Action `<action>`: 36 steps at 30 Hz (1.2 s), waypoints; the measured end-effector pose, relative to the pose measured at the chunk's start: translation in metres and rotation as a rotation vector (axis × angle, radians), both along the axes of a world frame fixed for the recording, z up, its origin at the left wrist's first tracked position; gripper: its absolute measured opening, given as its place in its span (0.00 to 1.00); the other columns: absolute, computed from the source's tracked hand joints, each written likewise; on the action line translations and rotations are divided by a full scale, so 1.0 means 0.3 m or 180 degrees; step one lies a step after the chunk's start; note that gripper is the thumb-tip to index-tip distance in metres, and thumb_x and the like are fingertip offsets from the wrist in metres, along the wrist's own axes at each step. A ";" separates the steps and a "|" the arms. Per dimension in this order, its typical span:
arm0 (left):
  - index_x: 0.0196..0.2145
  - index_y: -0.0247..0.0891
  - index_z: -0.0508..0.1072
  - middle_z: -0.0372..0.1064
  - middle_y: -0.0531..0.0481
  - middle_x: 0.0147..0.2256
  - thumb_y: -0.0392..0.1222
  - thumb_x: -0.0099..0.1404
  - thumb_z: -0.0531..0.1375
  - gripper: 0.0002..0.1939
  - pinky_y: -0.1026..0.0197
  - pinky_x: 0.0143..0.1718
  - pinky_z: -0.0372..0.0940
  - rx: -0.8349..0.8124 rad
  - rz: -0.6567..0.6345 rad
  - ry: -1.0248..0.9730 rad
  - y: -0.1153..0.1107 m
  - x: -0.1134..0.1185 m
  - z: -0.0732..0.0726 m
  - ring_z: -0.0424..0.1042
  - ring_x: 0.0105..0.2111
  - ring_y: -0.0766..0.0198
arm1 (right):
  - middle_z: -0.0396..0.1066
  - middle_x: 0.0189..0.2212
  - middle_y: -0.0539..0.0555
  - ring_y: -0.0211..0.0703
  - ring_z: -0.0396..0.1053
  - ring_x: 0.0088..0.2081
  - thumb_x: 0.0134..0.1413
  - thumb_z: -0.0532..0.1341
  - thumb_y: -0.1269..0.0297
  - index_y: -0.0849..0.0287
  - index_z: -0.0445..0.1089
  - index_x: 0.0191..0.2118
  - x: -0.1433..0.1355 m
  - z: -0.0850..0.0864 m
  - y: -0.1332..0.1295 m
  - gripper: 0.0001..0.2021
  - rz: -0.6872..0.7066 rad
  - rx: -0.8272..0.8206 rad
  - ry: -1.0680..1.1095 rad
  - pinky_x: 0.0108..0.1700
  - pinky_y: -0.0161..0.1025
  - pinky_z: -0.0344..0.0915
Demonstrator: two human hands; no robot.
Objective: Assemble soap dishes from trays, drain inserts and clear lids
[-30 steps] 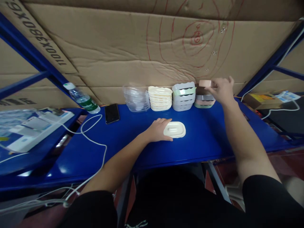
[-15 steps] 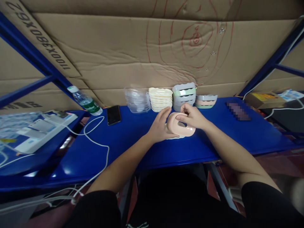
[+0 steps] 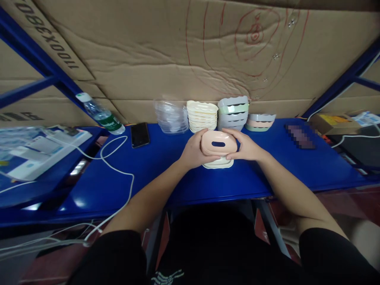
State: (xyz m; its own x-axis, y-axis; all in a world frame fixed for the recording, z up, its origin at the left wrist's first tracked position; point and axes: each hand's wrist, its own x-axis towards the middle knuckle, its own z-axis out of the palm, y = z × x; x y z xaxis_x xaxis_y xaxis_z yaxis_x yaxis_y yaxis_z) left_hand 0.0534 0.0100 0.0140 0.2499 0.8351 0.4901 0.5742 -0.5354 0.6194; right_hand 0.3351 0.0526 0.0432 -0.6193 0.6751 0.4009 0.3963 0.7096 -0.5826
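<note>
Both hands grip a pink plastic dish (image 3: 219,149) with an oval slot in its face. My left hand (image 3: 194,151) wraps its left side, and my right hand (image 3: 246,146) holds the right side with fingers curled over the far corner. Below it on the blue table lies a cream wavy-edged tray (image 3: 218,163), partly hidden by the pink dish; whether the two touch I cannot tell. Beyond my hands stand a stack of cream trays (image 3: 202,117), a taller stack of grey and green dishes (image 3: 233,113) and a shorter grey, pink and green stack (image 3: 260,122).
Clear plastic pieces (image 3: 171,117) are stacked left of the cream trays. A black phone (image 3: 140,135) and a leaning water bottle (image 3: 102,115) are farther left, near a white cable (image 3: 132,178). Cardboard (image 3: 142,51) walls the back of the blue table (image 3: 166,182). A blurred-out item (image 3: 299,136) lies right.
The pink dish has gone from tilted to nearly level, its slot now fully showing. My right hand has shifted from its top to its right side. The view has moved slightly.
</note>
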 end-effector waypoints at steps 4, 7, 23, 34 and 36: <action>0.74 0.34 0.61 0.67 0.28 0.71 0.65 0.48 0.81 0.65 0.31 0.74 0.61 -0.0342 -0.0272 0.0330 0.024 -0.028 0.013 0.68 0.71 0.31 | 0.65 0.76 0.63 0.76 0.65 0.74 0.42 0.79 0.31 0.47 0.60 0.80 0.018 -0.032 0.024 0.62 -0.0024 -0.0007 -0.0431 0.74 0.73 0.62; 0.76 0.37 0.61 0.63 0.30 0.74 0.66 0.49 0.80 0.65 0.29 0.75 0.60 -0.0765 -0.0721 0.0703 0.031 -0.073 0.036 0.64 0.74 0.30 | 0.65 0.76 0.63 0.75 0.67 0.73 0.44 0.79 0.33 0.47 0.58 0.81 0.021 -0.047 0.026 0.62 0.0005 -0.0040 -0.0585 0.74 0.72 0.65; 0.77 0.45 0.63 0.66 0.35 0.73 0.61 0.51 0.78 0.60 0.27 0.73 0.61 -0.0975 -0.1005 0.1097 0.049 -0.113 0.026 0.67 0.73 0.33 | 0.71 0.71 0.60 0.74 0.72 0.69 0.41 0.79 0.29 0.45 0.65 0.78 0.011 -0.059 0.017 0.59 0.0181 -0.0027 -0.0999 0.71 0.69 0.69; 0.76 0.43 0.64 0.69 0.37 0.72 0.62 0.52 0.77 0.59 0.33 0.71 0.61 -0.1016 -0.0846 0.1493 0.033 -0.090 0.032 0.70 0.69 0.32 | 0.74 0.68 0.62 0.77 0.71 0.67 0.39 0.78 0.26 0.46 0.62 0.79 0.006 -0.050 0.013 0.63 0.0258 -0.0023 -0.1195 0.69 0.71 0.69; 0.76 0.44 0.65 0.70 0.38 0.71 0.62 0.51 0.78 0.59 0.33 0.70 0.62 -0.1014 -0.0808 0.1565 0.033 -0.088 0.029 0.70 0.68 0.32 | 0.76 0.65 0.60 0.75 0.73 0.65 0.39 0.78 0.25 0.44 0.64 0.78 -0.003 -0.055 0.011 0.61 0.0323 0.0012 -0.1221 0.67 0.69 0.70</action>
State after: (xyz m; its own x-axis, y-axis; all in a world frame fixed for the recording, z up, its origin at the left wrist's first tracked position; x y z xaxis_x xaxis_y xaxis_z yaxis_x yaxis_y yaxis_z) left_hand 0.0271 0.0200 0.0227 0.5917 0.8061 0.0053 0.7113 -0.5252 0.4671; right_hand 0.3343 0.0560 0.0267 -0.7880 0.6018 0.1297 0.5126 0.7581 -0.4032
